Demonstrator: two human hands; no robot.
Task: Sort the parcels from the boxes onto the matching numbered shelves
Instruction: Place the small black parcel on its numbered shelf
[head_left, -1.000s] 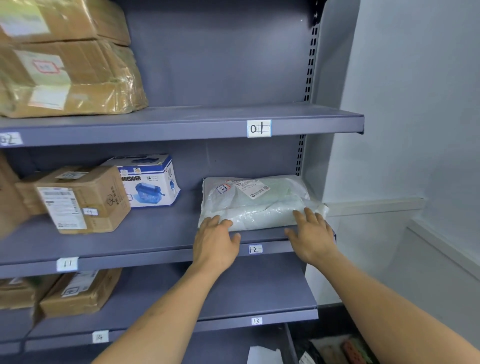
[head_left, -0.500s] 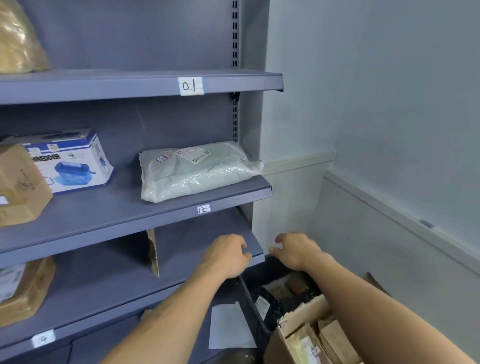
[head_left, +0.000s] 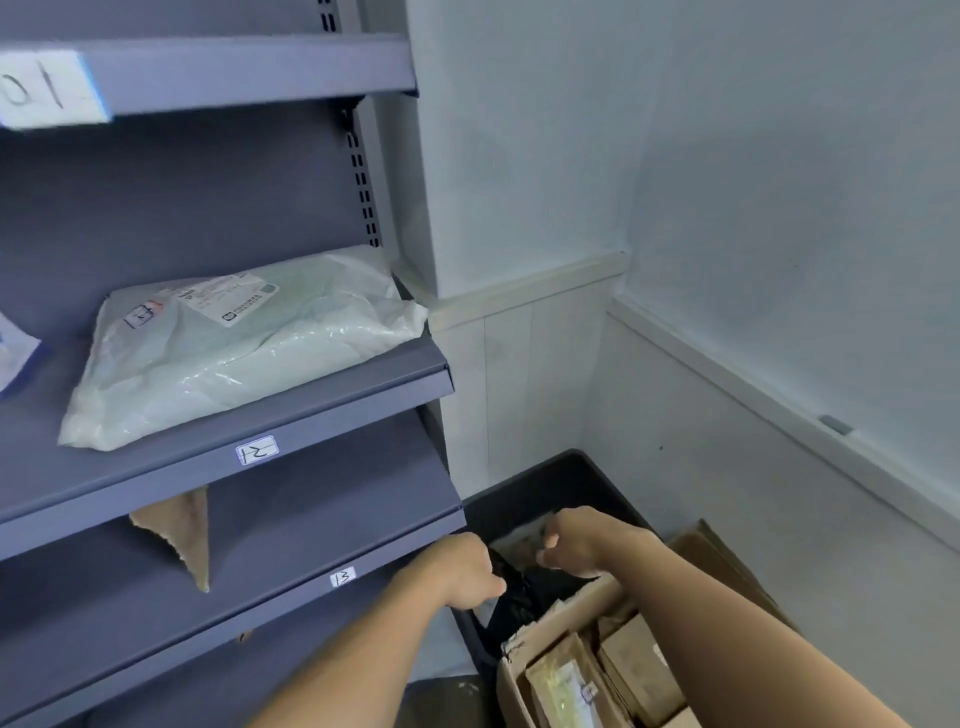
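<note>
Both loosely curled, empty, left hand (head_left: 462, 574) and right hand (head_left: 582, 545) hover over the dark bin (head_left: 545, 478) past the shelf edge (head_left: 363, 566).

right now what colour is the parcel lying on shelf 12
White, slightly translucent plastic with a white printed label; the parcel shows best in the head view.

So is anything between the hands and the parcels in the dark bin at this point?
Nothing visible. The left hand and right hand are curled right above the black bagged parcel in the dark bin, with only open air between. Whether either hand already touches it cannot be told.
</note>
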